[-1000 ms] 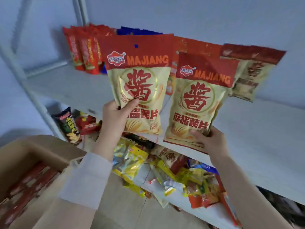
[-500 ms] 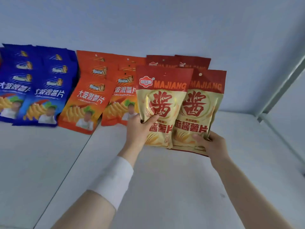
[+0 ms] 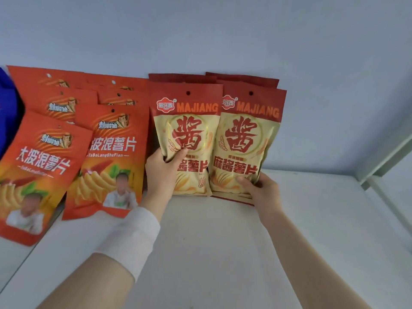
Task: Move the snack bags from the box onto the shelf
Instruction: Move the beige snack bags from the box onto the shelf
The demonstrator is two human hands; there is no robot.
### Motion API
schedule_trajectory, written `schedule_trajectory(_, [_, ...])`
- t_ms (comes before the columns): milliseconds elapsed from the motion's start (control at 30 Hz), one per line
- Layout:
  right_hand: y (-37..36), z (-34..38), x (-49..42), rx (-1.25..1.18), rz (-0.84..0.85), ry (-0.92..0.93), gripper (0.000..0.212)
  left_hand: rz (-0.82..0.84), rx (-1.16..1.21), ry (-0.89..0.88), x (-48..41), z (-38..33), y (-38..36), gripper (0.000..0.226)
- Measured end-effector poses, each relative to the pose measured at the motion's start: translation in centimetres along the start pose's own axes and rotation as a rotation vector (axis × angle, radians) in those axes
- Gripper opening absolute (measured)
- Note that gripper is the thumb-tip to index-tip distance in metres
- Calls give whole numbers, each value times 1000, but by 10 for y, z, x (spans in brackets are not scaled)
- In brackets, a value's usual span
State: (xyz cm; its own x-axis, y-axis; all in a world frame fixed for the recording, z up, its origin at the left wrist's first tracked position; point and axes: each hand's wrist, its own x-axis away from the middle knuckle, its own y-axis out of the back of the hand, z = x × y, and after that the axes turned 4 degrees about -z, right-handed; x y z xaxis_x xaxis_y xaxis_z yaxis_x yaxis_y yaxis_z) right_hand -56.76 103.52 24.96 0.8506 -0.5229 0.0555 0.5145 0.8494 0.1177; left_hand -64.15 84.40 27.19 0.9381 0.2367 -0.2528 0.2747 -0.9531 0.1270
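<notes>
Two red-and-cream MAJIANG snack bags stand side by side at the back of the white shelf (image 3: 223, 241). My left hand (image 3: 163, 172) grips the left MAJIANG bag (image 3: 189, 130) at its lower left side, thumb on the front. My right hand (image 3: 259, 190) holds the right MAJIANG bag (image 3: 249, 134) by its bottom right corner. Both bags lean against more bags of the same kind (image 3: 243, 79) stacked behind them against the wall. The box is out of view.
Orange chip bags (image 3: 111, 157) stand in rows to the left, the nearest one (image 3: 38, 175) at the left edge. A blue bag (image 3: 6, 121) shows at the far left. A white shelf post (image 3: 388, 157) runs along the right side.
Both hands have pushed the two bags further back on the shelf, against the stacked bags. The view has moved closer and to the right, leaving the blue bags mostly out of frame.
</notes>
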Motion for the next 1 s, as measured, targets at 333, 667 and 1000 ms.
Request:
schedule_trajectory(333, [-6, -7, -24, 160, 65, 110, 29, -206, -70, -126, -5, 7, -18, 50])
schedule_trajectory(667, [-26, -1, -19, 363, -58, 139, 59, -298, -339, -351, -7, 14, -23, 63])
schedule_trajectory(1000, [-36, 15, 0, 600, -117, 91, 89, -146, -608, -467, -5, 4, -2, 48])
